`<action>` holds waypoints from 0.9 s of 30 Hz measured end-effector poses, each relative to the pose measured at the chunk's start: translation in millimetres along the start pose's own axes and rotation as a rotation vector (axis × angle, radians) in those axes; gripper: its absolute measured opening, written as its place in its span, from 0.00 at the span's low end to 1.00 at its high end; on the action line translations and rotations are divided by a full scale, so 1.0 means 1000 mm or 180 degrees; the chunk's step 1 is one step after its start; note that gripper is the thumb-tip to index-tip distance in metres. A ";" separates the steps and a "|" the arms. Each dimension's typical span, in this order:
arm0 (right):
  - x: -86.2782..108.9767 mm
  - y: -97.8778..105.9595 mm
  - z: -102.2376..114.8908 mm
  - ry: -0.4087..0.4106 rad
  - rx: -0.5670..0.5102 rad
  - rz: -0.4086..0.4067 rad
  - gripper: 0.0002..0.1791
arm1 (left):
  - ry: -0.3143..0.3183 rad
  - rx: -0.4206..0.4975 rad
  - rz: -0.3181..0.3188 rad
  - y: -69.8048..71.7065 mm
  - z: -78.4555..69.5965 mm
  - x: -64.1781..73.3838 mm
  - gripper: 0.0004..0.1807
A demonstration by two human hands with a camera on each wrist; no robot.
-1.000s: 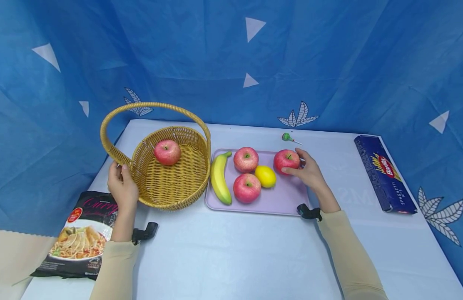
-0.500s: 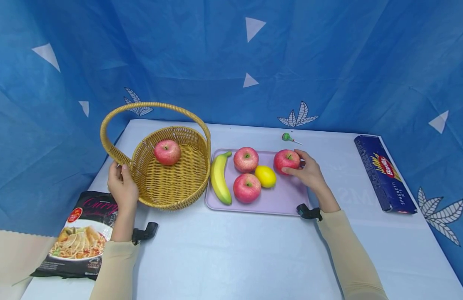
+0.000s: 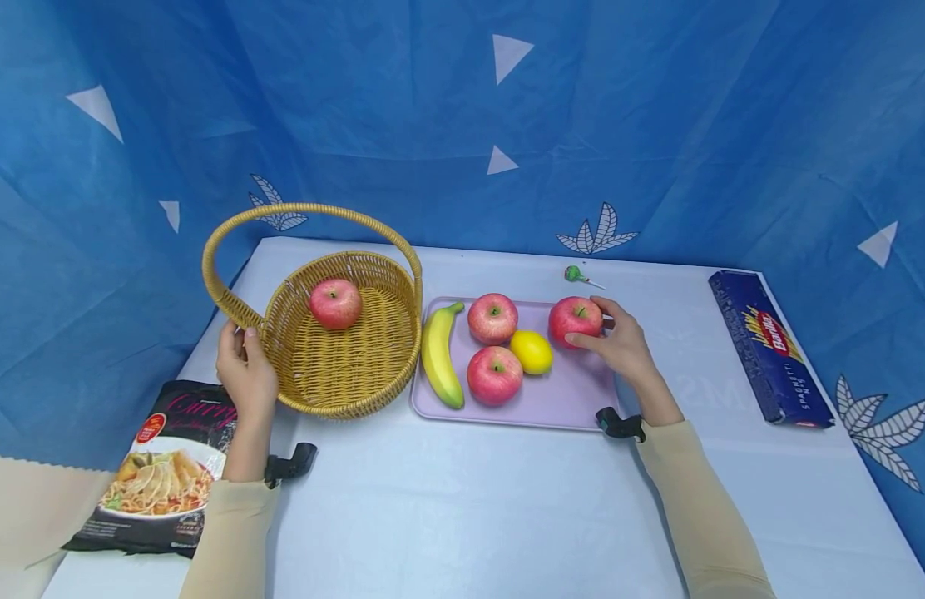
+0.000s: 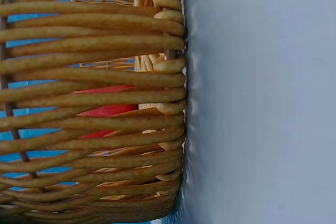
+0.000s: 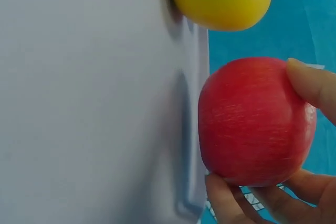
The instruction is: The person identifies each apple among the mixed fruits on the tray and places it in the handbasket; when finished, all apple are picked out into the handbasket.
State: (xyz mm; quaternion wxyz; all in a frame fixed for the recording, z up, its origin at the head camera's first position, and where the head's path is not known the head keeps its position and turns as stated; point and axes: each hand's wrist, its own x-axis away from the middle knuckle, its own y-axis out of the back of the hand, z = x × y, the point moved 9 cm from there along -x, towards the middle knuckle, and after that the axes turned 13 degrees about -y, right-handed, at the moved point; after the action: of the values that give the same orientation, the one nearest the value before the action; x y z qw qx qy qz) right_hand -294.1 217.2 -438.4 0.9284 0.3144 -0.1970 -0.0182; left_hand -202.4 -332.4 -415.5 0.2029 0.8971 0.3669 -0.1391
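My left hand [image 3: 247,370] holds the left side of a round wicker basket [image 3: 391,391], just below where its tall handle joins the rim. One red apple [image 3: 335,304] lies inside the basket. In the left wrist view the woven basket wall [image 4: 105,98] fills the left half, and the hand is out of sight. My right hand [image 3: 621,345] grips another red apple [image 3: 571,323] at the right end of a lilac tray [image 3: 560,408]. In the right wrist view, thumb and fingers wrap this apple [image 5: 257,124] from both sides, close over the tray.
On the tray also lie a banana [image 3: 438,356], a yellow lemon [image 3: 531,353] and two more apples. A green lollipop [image 3: 575,274] sits behind the tray. A blue spaghetti box [image 3: 769,349] lies at the right, a black noodle packet [image 3: 166,474] at the left.
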 end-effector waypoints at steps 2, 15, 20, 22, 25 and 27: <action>0.005 0.003 0.004 0.0046 -0.0024 -0.0031 0.50 | -0.0001 0.0006 0.0001 0.000 -0.001 0.000 0.22; 0.049 0.024 0.046 0.0573 -0.0302 -0.0311 0.47 | -0.0004 0.0020 -0.0015 0.000 0.000 0.000 0.22; 0.076 0.019 0.075 0.1000 -0.0537 -0.0250 0.44 | 0.0000 0.0016 -0.0017 0.000 0.000 0.000 0.22; 0.085 0.014 0.087 0.1171 -0.0620 -0.0163 0.43 | 0.0013 0.0007 -0.0013 0.000 0.000 0.001 0.22; 0.099 0.003 0.106 0.1403 -0.0672 -0.0016 0.43 | 0.0012 0.0002 -0.0005 0.000 0.001 0.001 0.22; 0.107 -0.006 0.119 0.1536 -0.0680 0.0102 0.43 | 0.0015 -0.0012 0.0006 0.000 0.001 0.001 0.22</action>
State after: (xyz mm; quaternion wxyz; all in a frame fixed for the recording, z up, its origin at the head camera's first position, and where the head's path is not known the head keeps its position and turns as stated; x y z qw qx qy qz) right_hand -239.8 126.7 -317.4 0.9767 0.2067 0.0282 0.0513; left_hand -202.0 -332.2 -416.4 0.2039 0.8975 0.3667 -0.1361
